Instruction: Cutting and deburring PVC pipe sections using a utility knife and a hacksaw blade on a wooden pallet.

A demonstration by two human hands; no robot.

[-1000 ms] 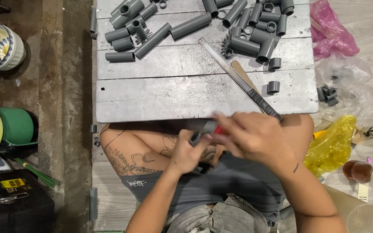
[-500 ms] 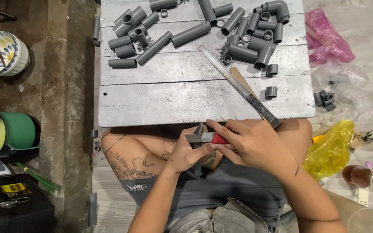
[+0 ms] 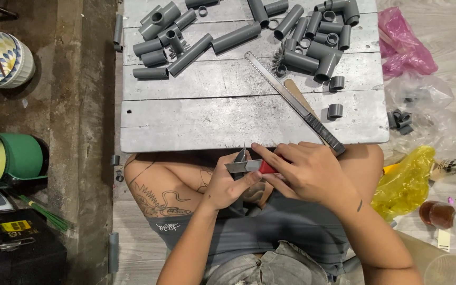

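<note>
Between both hands point(image 3: 270, 177): utility knife point(image 3: 250, 167).

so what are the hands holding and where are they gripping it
The right hand grips a utility knife by its red handle end. The left hand pinches a small grey piece against the blade; its exact grip is hidden.

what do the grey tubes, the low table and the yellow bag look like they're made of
Grey tubes: likely plastic pipe, matte, uniform grey, with clean cut ends and matching elbow and tee pieces.
Low table: wooden planks, judging by the seams between boards, coated in dull silvery paint, scuffed.
Yellow bag: thin plastic film, crinkled, glossy and slightly see-through.
</note>
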